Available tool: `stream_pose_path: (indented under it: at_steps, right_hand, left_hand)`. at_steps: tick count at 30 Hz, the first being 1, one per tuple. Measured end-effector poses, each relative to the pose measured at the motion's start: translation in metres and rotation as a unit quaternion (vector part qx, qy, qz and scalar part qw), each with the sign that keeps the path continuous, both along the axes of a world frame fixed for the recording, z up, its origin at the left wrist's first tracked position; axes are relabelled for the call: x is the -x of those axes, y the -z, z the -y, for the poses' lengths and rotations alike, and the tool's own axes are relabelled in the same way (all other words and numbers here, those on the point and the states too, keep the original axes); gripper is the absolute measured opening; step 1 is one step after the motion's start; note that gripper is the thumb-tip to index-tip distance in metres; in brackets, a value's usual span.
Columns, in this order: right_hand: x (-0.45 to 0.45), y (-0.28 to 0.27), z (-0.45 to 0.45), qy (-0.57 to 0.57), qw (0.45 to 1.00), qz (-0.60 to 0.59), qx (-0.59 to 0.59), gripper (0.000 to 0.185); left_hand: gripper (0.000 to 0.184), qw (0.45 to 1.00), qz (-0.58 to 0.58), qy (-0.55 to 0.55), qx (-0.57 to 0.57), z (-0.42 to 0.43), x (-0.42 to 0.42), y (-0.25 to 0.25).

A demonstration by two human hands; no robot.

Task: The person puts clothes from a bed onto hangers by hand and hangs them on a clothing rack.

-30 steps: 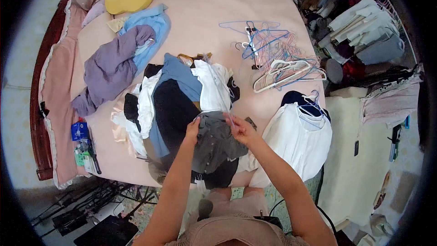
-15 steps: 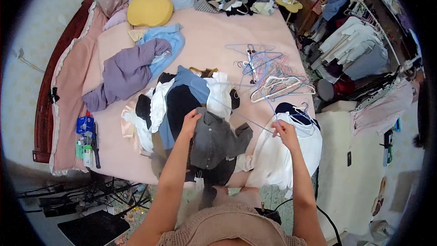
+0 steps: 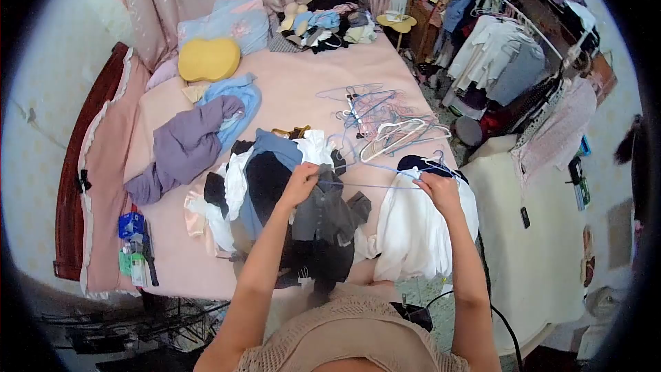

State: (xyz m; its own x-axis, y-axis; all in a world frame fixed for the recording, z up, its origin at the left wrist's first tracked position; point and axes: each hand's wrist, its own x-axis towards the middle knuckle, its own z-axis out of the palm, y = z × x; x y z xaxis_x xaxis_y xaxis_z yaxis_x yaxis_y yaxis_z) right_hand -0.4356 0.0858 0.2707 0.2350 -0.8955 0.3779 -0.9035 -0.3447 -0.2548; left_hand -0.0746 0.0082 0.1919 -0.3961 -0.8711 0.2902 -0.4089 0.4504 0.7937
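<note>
A blue wire hanger (image 3: pixel 372 184) is stretched level between my two hands. My right hand (image 3: pixel 441 191) is closed on its right end, above a white garment (image 3: pixel 420 234). Closed near the hanger's left end, my left hand (image 3: pixel 300 184) is also at the collar of a dark grey buttoned garment (image 3: pixel 322 212), which hangs over the clothes pile. Blue, black and white clothes (image 3: pixel 270 178) lie in that pile, just beyond and left of my left hand.
Tangled hangers (image 3: pixel 403 131) lie on the pink bed (image 3: pixel 296 89) beyond my hands. A purple cloth (image 3: pixel 186 138) and a yellow cushion (image 3: pixel 208 59) are at the left. Clothes hang from a rack (image 3: pixel 523 17) at the right, beyond a cream padded seat (image 3: pixel 509 234).
The hanger has turned level, and my left hand has come to its left end. The grey garment hangs lower beneath my left hand. The view has tilted up, showing more curtain.
</note>
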Motion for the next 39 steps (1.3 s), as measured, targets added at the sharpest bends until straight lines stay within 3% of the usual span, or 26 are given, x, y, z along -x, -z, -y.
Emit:
stream_pose_path:
  at_steps: [2, 5, 7, 9, 10, 13, 17, 19, 20, 21, 23, 24, 26, 29, 32, 37, 39]
  right_hand:
    - [-0.004, -0.004, 0.001, -0.006, 0.999, -0.031, 0.023, 0.027]
    - [-0.009, -0.003, 0.005, 0.001, 0.999, -0.007, 0.043, 0.022]
    - [-0.019, -0.014, 0.006, 0.008, 0.999, 0.052, 0.002, 0.019]
    - [-0.039, -0.025, 0.006, 0.062, 0.975, 0.026, 0.211, 0.029]
    - [-0.049, -0.023, 0.002, 0.053, 0.982, 0.036, 0.178, 0.04]
    - [-0.096, -0.03, -0.009, -0.031, 0.971, 0.129, 0.197, 0.037]
    - [-0.122, -0.008, -0.007, -0.078, 0.95, 0.068, 0.295, 0.037]
    - [-0.133, 0.007, -0.006, -0.199, 0.973, 0.091, 0.078, 0.037]
    - [-0.142, 0.01, -0.015, -0.169, 0.966, 0.188, 0.047, 0.035]
    - [-0.143, 0.018, -0.017, -0.167, 0.966, 0.19, 0.048, 0.035]
    - [-0.141, 0.034, -0.012, -0.153, 0.963, 0.175, -0.133, 0.037]
    - [-0.141, 0.027, -0.013, -0.153, 0.964, 0.176, -0.13, 0.037]
    - [-0.141, 0.014, -0.019, -0.141, 0.954, 0.076, -0.254, 0.037]
    - [-0.12, 0.034, -0.015, -0.15, 0.967, 0.029, -0.204, 0.036]
    - [-0.073, 0.043, -0.005, -0.066, 0.986, 0.069, -0.138, 0.038]
    - [-0.019, 0.003, -0.003, 0.046, 0.995, 0.086, -0.016, 0.035]
    - [-0.007, -0.012, -0.002, 0.09, 0.994, 0.06, -0.018, 0.033]
  left_hand:
    - [0.02, 0.998, -0.029, 0.046, -0.024, -0.001, 0.015, -0.016]
    - [0.014, 0.998, 0.054, 0.035, 0.01, -0.012, 0.032, -0.044]
    - [0.018, 0.992, -0.096, 0.01, -0.087, -0.013, 0.038, -0.049]
    - [0.02, 0.99, -0.097, -0.004, -0.101, -0.014, 0.041, -0.06]
    - [0.02, 0.989, -0.107, -0.001, -0.098, -0.016, 0.044, -0.07]
    - [0.021, 0.992, -0.099, 0.012, -0.074, -0.022, 0.058, -0.09]
    - [0.02, 0.992, -0.1, 0.005, -0.077, -0.02, 0.068, -0.099]
    - [0.02, 0.99, -0.098, -0.014, -0.097, -0.022, 0.069, -0.105]
    - [0.019, 0.992, -0.109, -0.006, -0.063, -0.025, 0.071, -0.11]
    - [0.019, 0.992, -0.12, 0.002, -0.029, -0.028, 0.073, -0.116]
    - [0.018, 0.986, -0.162, -0.002, -0.032, -0.03, 0.076, -0.12]
    - [0.018, 0.978, -0.205, -0.009, -0.038, -0.031, 0.076, -0.123]
    - [0.018, 0.976, -0.21, -0.013, -0.061, -0.031, 0.07, -0.128]
    - [0.019, 0.98, -0.192, -0.035, -0.043, -0.025, 0.055, -0.133]
    - [0.027, 0.988, -0.148, -0.034, 0.017, -0.017, 0.033, -0.143]
    - [0.024, 0.995, -0.099, -0.006, -0.009, -0.012, 0.01, -0.145]
    - [0.023, 0.995, -0.093, 0.001, -0.03, -0.012, 0.011, -0.143]
